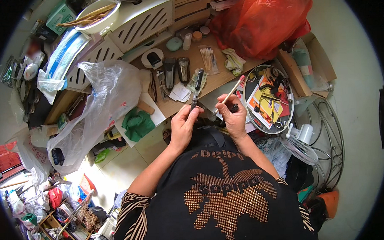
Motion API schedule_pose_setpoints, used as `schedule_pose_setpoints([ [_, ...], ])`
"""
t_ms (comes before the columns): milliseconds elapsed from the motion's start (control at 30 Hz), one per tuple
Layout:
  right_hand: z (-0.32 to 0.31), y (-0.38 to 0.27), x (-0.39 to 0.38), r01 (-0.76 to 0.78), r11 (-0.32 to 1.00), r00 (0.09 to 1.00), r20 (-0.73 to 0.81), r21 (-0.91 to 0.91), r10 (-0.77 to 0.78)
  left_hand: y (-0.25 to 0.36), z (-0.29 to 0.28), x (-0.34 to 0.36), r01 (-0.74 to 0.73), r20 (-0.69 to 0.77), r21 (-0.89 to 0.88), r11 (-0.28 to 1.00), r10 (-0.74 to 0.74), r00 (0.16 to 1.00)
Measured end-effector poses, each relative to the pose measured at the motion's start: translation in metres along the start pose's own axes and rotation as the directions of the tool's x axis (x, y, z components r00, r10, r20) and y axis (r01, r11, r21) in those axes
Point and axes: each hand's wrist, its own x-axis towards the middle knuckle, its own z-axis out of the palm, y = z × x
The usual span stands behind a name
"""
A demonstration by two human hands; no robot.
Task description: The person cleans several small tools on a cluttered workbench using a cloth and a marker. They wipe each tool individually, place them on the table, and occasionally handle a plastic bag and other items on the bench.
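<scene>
My left hand [183, 127] is closed around the lower end of a black pen [198, 80], which points away from me. In my right hand [236, 122] a slim pale stick with a pink tip, like a pencil [232, 91], is pinched and slants up to the right. A small dark object [234, 108] shows at the right fingers; its kind is unclear. The two hands are apart, just in front of the table's near edge. Beyond the left hand lie two electric shavers [170, 73] and some white paper pieces [180, 93].
On the right, a round tray [291, 112] holds papers and small items. A red plastic bag [262, 22] bulges at the back. Left are a clear plastic bag [107, 87] and green cloth [138, 125]. A white fan [302, 145] stands below the tray; clutter fills the lower left.
</scene>
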Motion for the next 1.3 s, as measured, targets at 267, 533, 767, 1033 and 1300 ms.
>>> schedule_pose_setpoints([
  [267, -0.002, 0.002, -0.002, 0.004, 0.999, 1.0, 0.007, -0.033, -0.003, 0.002, 0.006, -0.006, 0.029, 0.054, -0.02, 0.999, -0.028, 0.998],
  [533, -0.023, 0.02, -0.001, 0.059, 0.95, 0.997, -0.038, -0.305, -0.074, -0.009, 0.01, -0.001, 0.127, 0.084, 0.01, 0.992, -0.128, 0.988],
  [767, -0.148, 0.074, -0.012, -0.154, 0.88, 0.94, -0.342, -0.449, -0.009, -0.016, 0.017, 0.006, 0.186, 0.051, 0.036, 0.982, -0.188, 0.981],
  [1033, -0.403, 0.076, -0.012, -0.463, 0.144, 0.866, -0.481, -0.875, -0.136, -0.019, 0.031, 0.015, 0.195, -0.023, 0.098, 0.976, -0.194, 0.981],
  [1300, -0.468, 0.084, 0.024, -0.338, 0.053, 0.941, -0.338, -0.94, 0.003, -0.027, 0.05, 0.024, 0.267, -0.095, 0.12, 0.956, -0.256, 0.962],
])
